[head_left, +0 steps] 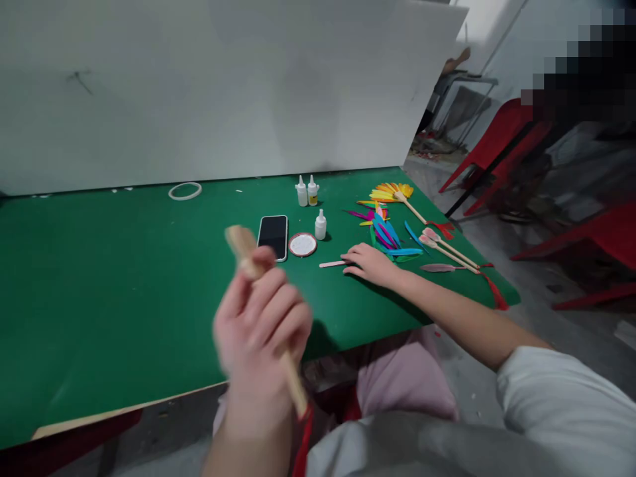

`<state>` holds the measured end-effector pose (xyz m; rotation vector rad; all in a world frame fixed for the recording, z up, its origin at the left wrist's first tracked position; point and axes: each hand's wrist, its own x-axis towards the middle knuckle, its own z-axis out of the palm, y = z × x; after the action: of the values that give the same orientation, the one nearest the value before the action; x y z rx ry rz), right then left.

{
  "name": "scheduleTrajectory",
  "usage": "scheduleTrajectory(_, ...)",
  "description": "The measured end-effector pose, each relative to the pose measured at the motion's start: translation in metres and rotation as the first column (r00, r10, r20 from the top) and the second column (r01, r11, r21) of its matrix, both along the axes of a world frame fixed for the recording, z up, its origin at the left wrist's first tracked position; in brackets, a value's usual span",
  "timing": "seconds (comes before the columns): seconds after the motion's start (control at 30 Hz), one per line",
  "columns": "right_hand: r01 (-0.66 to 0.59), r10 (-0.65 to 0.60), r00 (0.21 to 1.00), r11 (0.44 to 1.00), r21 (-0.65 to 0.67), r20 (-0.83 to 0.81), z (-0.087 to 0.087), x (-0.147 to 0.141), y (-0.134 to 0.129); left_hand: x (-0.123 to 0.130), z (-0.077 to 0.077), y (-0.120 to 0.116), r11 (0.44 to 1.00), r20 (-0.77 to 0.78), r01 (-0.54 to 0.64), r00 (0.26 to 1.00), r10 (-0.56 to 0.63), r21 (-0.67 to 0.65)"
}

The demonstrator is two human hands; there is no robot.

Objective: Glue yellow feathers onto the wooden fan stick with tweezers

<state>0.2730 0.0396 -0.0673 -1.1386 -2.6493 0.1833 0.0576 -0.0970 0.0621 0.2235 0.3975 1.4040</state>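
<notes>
Nearest, the left hand (261, 331) is blurred; its fingers are closed around a wooden stick (263, 311) with a red tassel (302, 437) at the lower end, held above the near edge of the green table (99, 278). Further, the right hand (370, 264) lies flat on the green surface, fingers loosely spread, the fingertips at a small pink stick (332, 264). Beside it lie coloured feathers (387, 235) and more sticks (447, 252). Behind are a phone (273, 236), a round lid (303, 244), three glue bottles (308, 192) and a white ring (185, 191). A white board (199, 86) stands behind the table. To the right are red chairs (497, 142) on a grey floor (546, 318).
</notes>
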Motion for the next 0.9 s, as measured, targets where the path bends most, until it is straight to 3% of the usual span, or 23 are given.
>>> scheduleTrajectory(0.07, 0.062, -0.064, 0.998, 0.997, 0.045, 0.027, -0.010, -0.011, -0.002, 0.019, -0.022, 0.030, 0.994, 0.076, 0.053, 0.996, -0.046, -0.096)
scheduleTrajectory(0.13, 0.153, -0.155, 0.987, 0.985, 0.079, 0.029, -0.017, -0.013, -0.001, 0.040, -0.052, 0.059, 0.952, -0.070, 0.110, 0.988, -0.135, -0.287)
scheduleTrajectory(0.17, 0.197, -0.200, 0.980, 0.976, 0.091, 0.022, -0.019, -0.011, 0.000, 0.050, -0.067, 0.070, 0.940, -0.158, 0.118, 0.972, -0.176, -0.321)
scheduleTrajectory(0.23, 0.274, -0.276, 0.961, 0.956, 0.109, 0.002, -0.022, -0.006, 0.004, 0.066, -0.093, 0.084, 0.976, -0.405, 0.022, 0.908, -0.110, -0.215)
scheduleTrajectory(0.3, 0.350, -0.350, 0.936, 0.928, 0.127, -0.026, -0.024, 0.000, 0.008, 0.075, -0.111, 0.089, 0.993, -0.641, -0.047, 0.766, -0.036, -0.113)
scheduleTrajectory(0.37, 0.416, -0.411, 0.909, 0.899, 0.135, -0.063, -0.024, 0.005, 0.013, 0.079, -0.119, 0.091, 0.996, -0.742, -0.016, 0.668, -0.054, -0.087)
scheduleTrajectory(0.6, 0.564, -0.515, 0.804, 0.818, 0.108, -0.296, -0.015, 0.025, 0.025, 0.084, -0.129, 0.097, 0.999, -0.841, 0.036, 0.541, -0.027, -0.009)
scheduleTrajectory(0.67, 0.629, -0.553, 0.734, 0.773, 0.087, -0.395, -0.009, 0.040, 0.028, 0.085, -0.136, 0.097, 0.999, -0.878, 0.027, 0.479, 0.007, 0.023)
scheduleTrajectory(0.83, 0.810, -0.687, 0.467, 0.584, -0.042, -0.557, 0.001, 0.096, 0.036, 0.082, -0.148, 0.099, 0.994, -0.942, -0.050, 0.317, 0.111, 0.100)
scheduleTrajectory(0.9, 0.824, -0.718, 0.422, 0.559, -0.096, -0.553, -0.001, 0.113, 0.037, 0.082, -0.150, 0.102, 0.985, -0.961, -0.093, 0.223, 0.161, 0.144)
